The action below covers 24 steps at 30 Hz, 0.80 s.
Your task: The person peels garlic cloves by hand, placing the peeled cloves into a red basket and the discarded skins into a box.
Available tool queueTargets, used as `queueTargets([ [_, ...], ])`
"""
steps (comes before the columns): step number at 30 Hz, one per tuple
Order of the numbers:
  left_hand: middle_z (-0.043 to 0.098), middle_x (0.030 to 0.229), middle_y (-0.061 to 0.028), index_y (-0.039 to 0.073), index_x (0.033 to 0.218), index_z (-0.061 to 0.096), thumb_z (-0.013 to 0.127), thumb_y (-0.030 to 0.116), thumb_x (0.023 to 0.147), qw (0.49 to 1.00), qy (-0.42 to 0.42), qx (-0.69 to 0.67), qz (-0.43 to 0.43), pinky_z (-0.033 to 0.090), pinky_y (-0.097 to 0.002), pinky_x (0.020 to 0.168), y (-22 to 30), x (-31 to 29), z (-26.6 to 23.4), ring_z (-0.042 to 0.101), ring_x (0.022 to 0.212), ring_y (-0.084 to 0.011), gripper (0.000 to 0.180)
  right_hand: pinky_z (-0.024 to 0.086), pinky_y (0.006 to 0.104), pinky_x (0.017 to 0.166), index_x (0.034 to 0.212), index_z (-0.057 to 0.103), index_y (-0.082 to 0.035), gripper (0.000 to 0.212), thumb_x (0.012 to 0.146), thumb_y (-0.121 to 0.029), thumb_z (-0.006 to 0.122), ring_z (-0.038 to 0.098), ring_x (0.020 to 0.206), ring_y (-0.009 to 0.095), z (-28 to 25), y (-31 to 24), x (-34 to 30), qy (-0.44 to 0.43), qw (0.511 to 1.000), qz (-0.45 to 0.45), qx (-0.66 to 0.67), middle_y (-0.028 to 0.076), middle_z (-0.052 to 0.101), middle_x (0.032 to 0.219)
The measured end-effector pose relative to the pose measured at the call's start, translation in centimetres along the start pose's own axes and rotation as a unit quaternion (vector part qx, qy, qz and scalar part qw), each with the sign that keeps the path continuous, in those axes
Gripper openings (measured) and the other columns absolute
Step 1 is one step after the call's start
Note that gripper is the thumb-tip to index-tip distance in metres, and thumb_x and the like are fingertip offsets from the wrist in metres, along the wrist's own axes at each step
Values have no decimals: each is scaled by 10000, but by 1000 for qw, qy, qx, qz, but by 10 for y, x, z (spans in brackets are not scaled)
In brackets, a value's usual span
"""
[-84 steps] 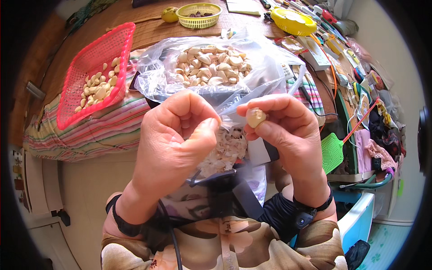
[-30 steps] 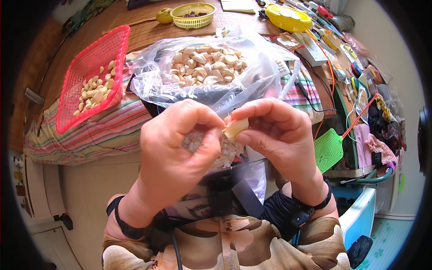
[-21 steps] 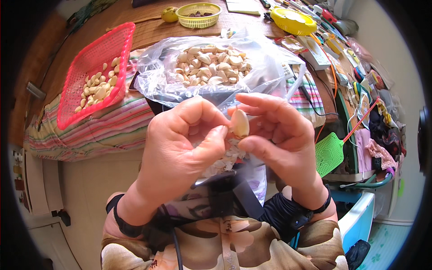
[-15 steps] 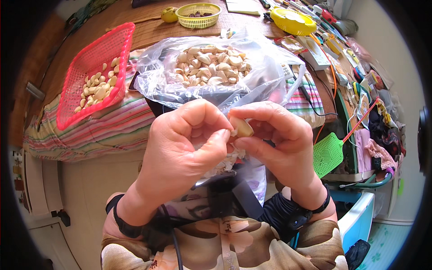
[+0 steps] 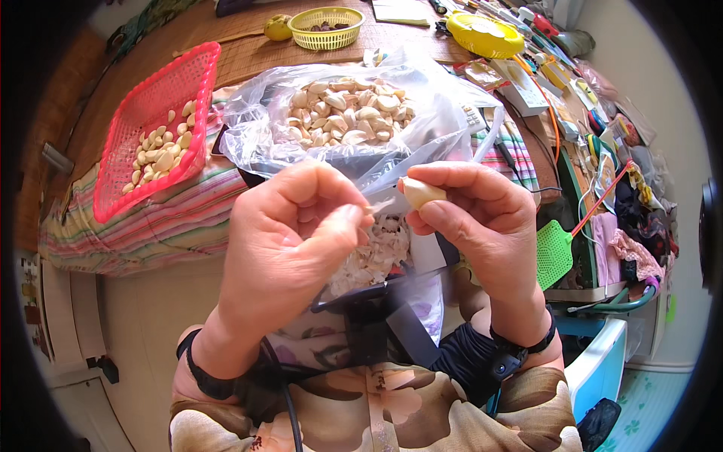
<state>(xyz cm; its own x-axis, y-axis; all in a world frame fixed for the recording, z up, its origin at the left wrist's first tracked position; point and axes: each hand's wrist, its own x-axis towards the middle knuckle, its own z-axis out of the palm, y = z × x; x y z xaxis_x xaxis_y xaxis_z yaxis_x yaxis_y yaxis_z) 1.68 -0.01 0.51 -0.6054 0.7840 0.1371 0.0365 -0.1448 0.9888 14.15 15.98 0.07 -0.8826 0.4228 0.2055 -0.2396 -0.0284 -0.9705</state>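
Observation:
Between the thumb and forefinger of my right hand is a pale garlic clove. My left hand pinches a thin scrap of garlic skin, a little apart from the clove. Below both hands, a dark-rimmed container holds a heap of papery garlic skins, partly hidden by my left hand. Beyond my hands, a clear plastic bag lies open, full of unpeeled garlic cloves. To the left, a red plastic basket has smooth peeled cloves in it.
A striped cloth covers the table's near edge. At the back stand a small yellow basket of dark items, a yellow fruit and a yellow tray. A green fly swatter and cluttered goods line the right side.
My hands have drawn apart. A strip of skin has come away in my left hand, while the clove stays in my right. More of the skin heap shows below.

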Motion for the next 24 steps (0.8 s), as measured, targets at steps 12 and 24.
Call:
queueTargets([
  [12, 668, 919, -75, -48, 992, 632, 633, 14, 899, 997, -40, 66, 2, 503, -214, 739, -3, 0, 2, 621, 798, -87, 112, 516, 205, 620, 1109, 660, 1, 273, 839, -15, 703, 647, 771, 75, 1, 11, 1, -30, 989, -75, -121, 50, 688, 932],
  [24, 597, 835, -51, -38, 1254, 529, 607, 209, 929, 988, 61, 68, 125, 474, -195, 634, 7, 3, -13, 562, 688, -71, 416, 555, 244, 663, 1064, 691, -11, 298, 772, 39, 726, 668, 839, 158, 1, 4, 6, -6, 949, -216, -231, 108, 686, 981],
])
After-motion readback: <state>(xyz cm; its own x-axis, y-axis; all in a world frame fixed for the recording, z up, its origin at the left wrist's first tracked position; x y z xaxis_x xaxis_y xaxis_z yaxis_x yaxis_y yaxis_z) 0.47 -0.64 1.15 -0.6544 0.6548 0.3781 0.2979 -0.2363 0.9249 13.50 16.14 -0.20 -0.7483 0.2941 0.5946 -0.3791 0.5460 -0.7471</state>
